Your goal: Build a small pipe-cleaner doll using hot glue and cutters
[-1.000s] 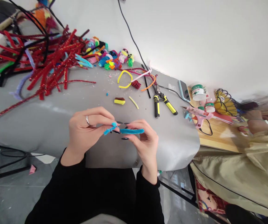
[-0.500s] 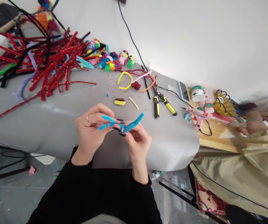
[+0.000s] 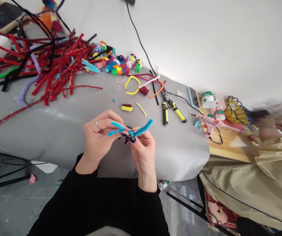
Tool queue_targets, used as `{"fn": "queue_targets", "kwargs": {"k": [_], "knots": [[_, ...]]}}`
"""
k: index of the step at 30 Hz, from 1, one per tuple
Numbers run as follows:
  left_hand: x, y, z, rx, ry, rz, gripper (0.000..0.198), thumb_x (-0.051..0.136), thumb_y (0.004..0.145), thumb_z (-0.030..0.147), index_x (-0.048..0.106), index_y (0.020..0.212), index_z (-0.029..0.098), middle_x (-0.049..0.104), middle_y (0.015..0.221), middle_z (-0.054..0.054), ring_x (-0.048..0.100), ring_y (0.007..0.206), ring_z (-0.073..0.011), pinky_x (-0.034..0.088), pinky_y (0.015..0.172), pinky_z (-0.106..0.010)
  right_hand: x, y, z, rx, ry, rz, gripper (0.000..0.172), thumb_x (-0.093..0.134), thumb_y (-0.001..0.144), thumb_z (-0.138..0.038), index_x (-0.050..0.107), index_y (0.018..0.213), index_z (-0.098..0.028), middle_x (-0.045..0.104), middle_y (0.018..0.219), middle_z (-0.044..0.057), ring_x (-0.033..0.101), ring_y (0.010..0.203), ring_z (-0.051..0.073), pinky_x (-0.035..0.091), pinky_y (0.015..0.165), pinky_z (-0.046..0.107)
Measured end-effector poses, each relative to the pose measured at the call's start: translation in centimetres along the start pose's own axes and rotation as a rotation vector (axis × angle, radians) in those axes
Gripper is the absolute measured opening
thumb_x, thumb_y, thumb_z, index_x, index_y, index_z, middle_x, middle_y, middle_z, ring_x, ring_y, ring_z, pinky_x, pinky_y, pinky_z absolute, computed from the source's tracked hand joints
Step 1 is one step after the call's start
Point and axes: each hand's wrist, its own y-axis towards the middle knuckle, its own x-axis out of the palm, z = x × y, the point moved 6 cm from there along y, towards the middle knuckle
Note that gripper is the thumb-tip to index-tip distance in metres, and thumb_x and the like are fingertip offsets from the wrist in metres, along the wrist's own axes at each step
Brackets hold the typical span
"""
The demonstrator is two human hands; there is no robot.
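Blue pipe cleaners are pinched at their middle between both hands, above the near edge of the grey table. Two ends stick out to the left, and the right ends lie close together, angled up. My left hand is closed on the left part, with a ring on one finger. My right hand grips the middle with thumb and fingers, which partly hide the join. Just beyond the hands lie a small yellow and brown coiled piece and a short pale yellow pipe cleaner.
A heap of red pipe cleaners covers the left of the grey table. Small colourful figures sit behind. Yellow-black pliers lie right, beside a pink glue gun. Another person's hand is at far right.
The right hand has shifted slightly left and its thumb has moved over the middle of the blue pipe cleaners. The right ends now lie closer together. The left hand has moved slightly right.
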Motion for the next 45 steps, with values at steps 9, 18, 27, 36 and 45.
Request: {"fn": "queue_targets", "kwargs": {"k": [9, 18, 27, 36, 45], "knots": [[0.3, 0.3, -0.5, -0.168, 0.005, -0.056, 0.010, 0.090, 0.088, 0.035, 0.086, 0.082, 0.027, 0.074, 0.079, -0.002, 0.065, 0.066, -0.0147, 0.051, 0.053, -0.026, 0.0, 0.2, -0.2, 0.038, 0.072, 0.006, 0.041, 0.096, 0.075, -0.046, 0.062, 0.072, -0.024, 0.062, 0.077, -0.004, 0.056, 0.066, 0.012, 0.051, 0.066, 0.029], [-0.5, 0.1, 0.2, -0.184, 0.085, 0.016, 0.006, 0.083, 0.093, 0.024, 0.088, 0.096, 0.027, 0.083, 0.094, -0.004, 0.076, 0.079, -0.0173, 0.056, 0.052, -0.022, -0.3, 0.3, -0.1, 0.046, -0.040, 0.028, 0.046, 0.093, 0.075, -0.051, 0.056, 0.072, -0.024, 0.056, 0.072, -0.005, 0.054, 0.065, 0.012, 0.051, 0.067, 0.030], [-0.3, 0.5, 1.8, -0.379, 0.382, -0.077, 0.020, 0.075, 0.098, 0.040, 0.088, 0.102, 0.026, 0.083, 0.106, -0.006, 0.077, 0.083, -0.0195, 0.066, 0.073, -0.027, -1.0, 0.1, -1.2, -0.100, -0.171, 0.103, 0.026, 0.090, 0.079, -0.037, 0.068, 0.076, -0.024, 0.067, 0.078, -0.002, 0.062, 0.071, 0.014, 0.052, 0.068, 0.030], [-1.3, -0.3, -0.4, -0.600, 0.072, 0.118, 0.032, 0.093, 0.080, 0.052, 0.089, 0.096, 0.025, 0.081, 0.086, -0.004, 0.071, 0.072, -0.0161, 0.063, 0.070, -0.025, -0.1, -0.8, -3.7, -0.301, -0.368, 0.102, 0.014, 0.078, 0.084, -0.012, 0.073, 0.078, -0.024, 0.073, 0.081, -0.001, 0.067, 0.075, 0.014, 0.054, 0.070, 0.029], [-0.8, -0.2, -0.3, -0.636, -0.027, 0.048, 0.040, 0.085, 0.086, 0.060, 0.086, 0.096, 0.022, 0.084, 0.106, -0.010, 0.079, 0.103, -0.0271, 0.069, 0.089, -0.036, -0.1, -1.2, -5.1, -0.450, -0.653, 0.155, 0.016, 0.072, 0.088, -0.010, 0.070, 0.079, -0.022, 0.073, 0.081, 0.000, 0.069, 0.076, 0.015, 0.055, 0.070, 0.029]]}}
